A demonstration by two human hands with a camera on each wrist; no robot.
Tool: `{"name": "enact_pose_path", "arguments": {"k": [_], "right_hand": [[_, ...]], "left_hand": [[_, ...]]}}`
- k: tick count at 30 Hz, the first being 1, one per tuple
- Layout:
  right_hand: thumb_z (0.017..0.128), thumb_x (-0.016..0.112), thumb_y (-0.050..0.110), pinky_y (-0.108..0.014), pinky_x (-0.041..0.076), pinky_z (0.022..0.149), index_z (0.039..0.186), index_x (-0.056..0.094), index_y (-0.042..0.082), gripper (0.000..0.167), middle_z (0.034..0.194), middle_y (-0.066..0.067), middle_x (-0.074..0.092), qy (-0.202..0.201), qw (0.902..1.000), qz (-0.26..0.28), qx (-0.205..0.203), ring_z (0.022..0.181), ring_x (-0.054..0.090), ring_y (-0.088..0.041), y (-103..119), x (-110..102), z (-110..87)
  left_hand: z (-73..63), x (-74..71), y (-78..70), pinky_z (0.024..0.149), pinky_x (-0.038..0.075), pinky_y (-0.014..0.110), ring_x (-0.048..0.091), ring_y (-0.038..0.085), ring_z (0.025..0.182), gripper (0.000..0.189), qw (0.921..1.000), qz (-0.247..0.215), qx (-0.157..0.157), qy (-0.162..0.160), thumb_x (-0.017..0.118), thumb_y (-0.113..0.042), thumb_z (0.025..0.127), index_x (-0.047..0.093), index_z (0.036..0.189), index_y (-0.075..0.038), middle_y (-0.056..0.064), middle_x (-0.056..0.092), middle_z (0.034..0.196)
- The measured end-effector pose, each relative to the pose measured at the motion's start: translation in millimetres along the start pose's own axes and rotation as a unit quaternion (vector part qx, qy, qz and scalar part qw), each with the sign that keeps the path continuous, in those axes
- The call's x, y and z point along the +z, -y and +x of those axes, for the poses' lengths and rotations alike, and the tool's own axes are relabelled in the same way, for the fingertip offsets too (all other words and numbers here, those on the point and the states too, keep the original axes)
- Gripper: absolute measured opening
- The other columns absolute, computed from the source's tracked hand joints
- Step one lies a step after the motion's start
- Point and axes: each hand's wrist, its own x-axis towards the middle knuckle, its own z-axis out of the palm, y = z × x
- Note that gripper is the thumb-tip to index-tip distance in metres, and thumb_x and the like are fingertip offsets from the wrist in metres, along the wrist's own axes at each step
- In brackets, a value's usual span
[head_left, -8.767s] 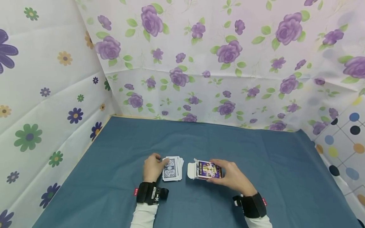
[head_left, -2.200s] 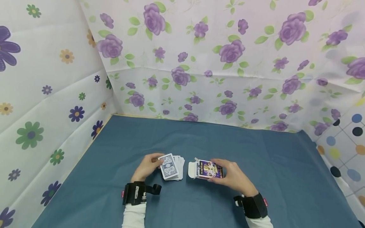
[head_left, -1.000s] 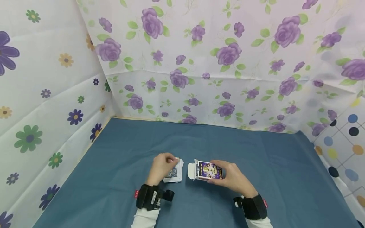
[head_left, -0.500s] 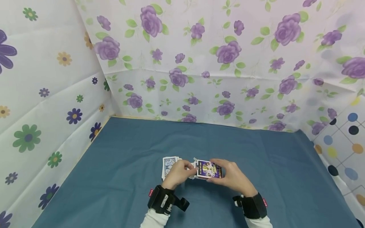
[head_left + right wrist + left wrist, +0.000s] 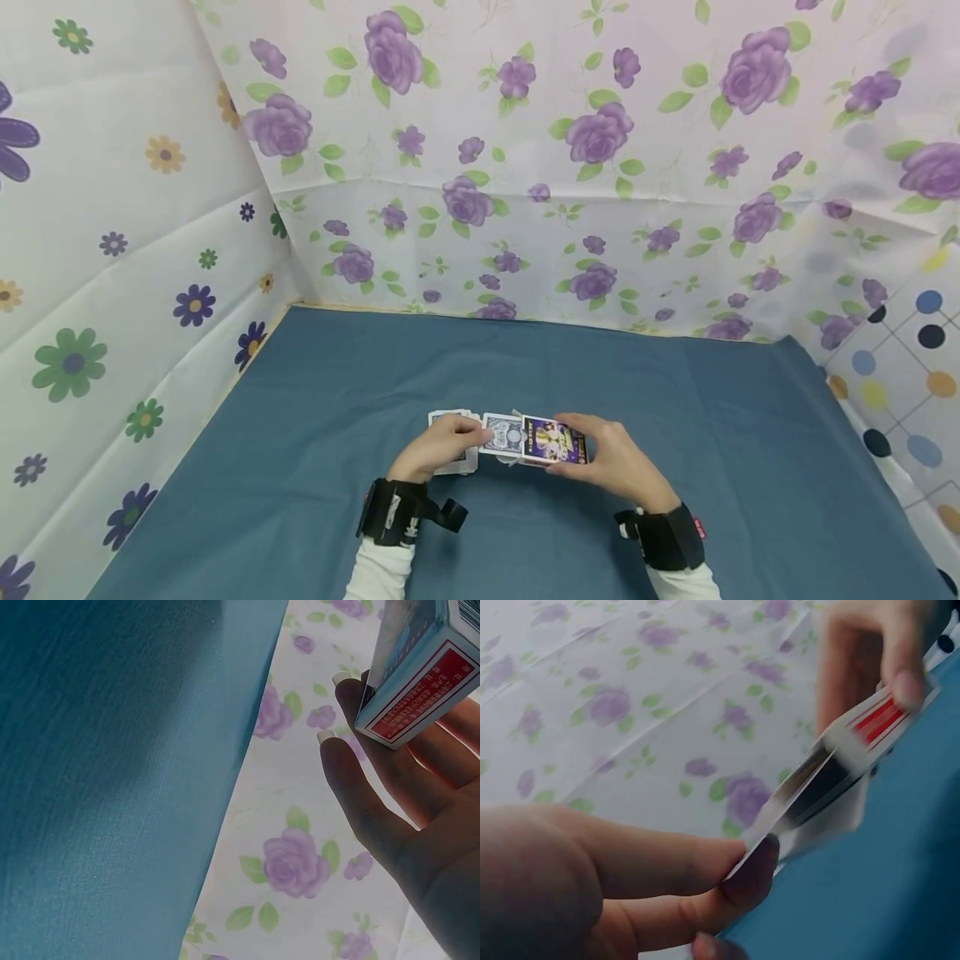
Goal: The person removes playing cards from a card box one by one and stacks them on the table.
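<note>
My left hand (image 5: 437, 448) pinches a playing card (image 5: 502, 434) by its left end, patterned back up. In the left wrist view, thumb and finger hold the card (image 5: 751, 857) at its edge, and its far end meets the mouth of the card box (image 5: 877, 724). How far in it reaches, I cannot tell. The purple-printed card box (image 5: 553, 441) lies sideways in my right hand (image 5: 613, 460), between thumb and fingers, its mouth facing left. Partly hidden under my left hand is a loose pile of cards (image 5: 463, 463) on the cloth.
A blue cloth (image 5: 637, 383) covers the table. Behind it hangs a white sheet with purple roses (image 5: 465, 200), and another flowered sheet (image 5: 71, 362) closes off the left side. A dotted sheet (image 5: 892, 400) stands at the right.
My left hand went from the pile to the box mouth, then drew back left, and a card now shows between hand and box. The right hand has kept its hold on the box.
</note>
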Motion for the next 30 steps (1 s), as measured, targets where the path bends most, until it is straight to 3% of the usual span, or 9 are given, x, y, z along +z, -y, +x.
{"name": "enact_pose_path", "arguments": {"k": [3,5,9,13,16,20,23,26,30], "right_hand": [[0.077,0.076,0.051,-0.037,0.051,0.082,0.132,0.059,0.007,0.073,0.126,-0.009,0.065,0.0,1.0,-0.003,0.001,0.107,0.063,-0.018,0.1,0.4,0.3],[0.077,0.076,0.051,-0.036,0.051,0.081,0.132,0.059,0.007,0.073,0.126,-0.009,0.065,0.001,1.0,-0.003,0.001,0.106,0.063,-0.017,0.3,0.4,0.4],[0.077,0.077,0.051,-0.036,0.051,0.081,0.132,0.059,0.006,0.073,0.127,-0.009,0.065,0.002,1.0,0.0,0.001,0.106,0.063,-0.018,0.4,0.6,0.6],[0.076,0.078,0.051,-0.035,0.051,0.082,0.133,0.059,0.007,0.074,0.128,-0.008,0.064,0.003,0.9999,0.006,0.008,0.108,0.063,-0.017,0.5,0.5,0.2],[0.075,0.078,0.051,-0.033,0.05,0.081,0.133,0.059,0.008,0.074,0.128,-0.008,0.064,0.003,0.9999,0.008,0.01,0.107,0.062,-0.016,0.4,0.5,-0.1],[0.076,0.078,0.05,-0.032,0.05,0.08,0.133,0.059,0.008,0.074,0.127,-0.008,0.064,0.003,1.0,0.004,0.006,0.104,0.062,-0.015,0.0,1.1,-0.1],[0.075,0.078,0.049,-0.033,0.051,0.08,0.133,0.059,0.008,0.073,0.127,-0.008,0.065,0.002,1.0,0.004,0.007,0.104,0.062,-0.015,-0.4,1.5,0.1],[0.076,0.078,0.049,-0.036,0.051,0.081,0.133,0.058,0.007,0.073,0.128,-0.009,0.064,0.002,1.0,0.004,0.005,0.106,0.063,-0.017,-0.4,1.8,0.0],[0.076,0.078,0.049,-0.038,0.051,0.082,0.133,0.058,0.007,0.073,0.128,-0.009,0.064,0.005,0.9999,0.009,0.006,0.107,0.062,-0.017,-0.3,2.5,0.2]], "left_hand": [[-3.8,-11.5,3.9,0.055,0.024,0.026,0.022,0.012,0.053,0.034,0.9999,0.004,0.009,0.006,0.053,-0.018,0.1,0.052,0.077,0.007,-0.003,0.029,0.06],[-6.6,-18.8,6.5,0.056,0.026,0.026,0.025,0.013,0.053,0.032,0.9999,0.005,0.009,0.0,0.05,-0.017,0.101,0.057,0.085,0.009,-0.002,0.032,0.062],[-13.5,-31.0,11.9,0.062,0.034,0.029,0.038,0.016,0.062,0.031,0.9995,0.004,-0.011,-0.031,0.042,-0.015,0.104,0.059,0.098,0.011,0.002,0.044,0.071],[-19.5,-37.7,17.0,0.065,0.041,0.029,0.053,0.014,0.067,0.031,0.9948,-0.005,-0.044,-0.092,0.036,-0.013,0.106,0.058,0.106,0.01,0.008,0.059,0.078],[-20.6,-39.8,20.9,0.063,0.044,0.027,0.057,0.012,0.064,0.03,0.9859,-0.022,-0.069,-0.151,0.034,-0.01,0.106,0.058,0.104,0.008,0.011,0.064,0.077],[-20.0,-42.3,25.8,0.068,0.046,0.029,0.062,0.017,0.064,0.025,0.9695,-0.018,-0.092,-0.226,0.042,-0.008,0.103,0.062,0.1,0.007,0.01,0.066,0.075],[-21.7,-46.4,29.4,0.079,0.048,0.036,0.065,0.021,0.069,0.022,0.9607,-0.005,-0.099,-0.259,0.05,-0.006,0.1,0.064,0.108,0.008,0.013,0.07,0.079],[-25.9,-52.0,33.1,0.084,0.048,0.04,0.064,0.02,0.073,0.027,0.9603,0.004,-0.095,-0.262,0.051,-0.004,0.099,0.061,0.119,0.009,0.017,0.07,0.086],[-31.3,-59.4,39.2,0.07,0.044,0.031,0.052,0.014,0.069,0.026,0.9643,0.03,-0.087,-0.248,0.048,-0.005,0.101,0.062,0.116,0.01,0.015,0.063,0.084]]}}
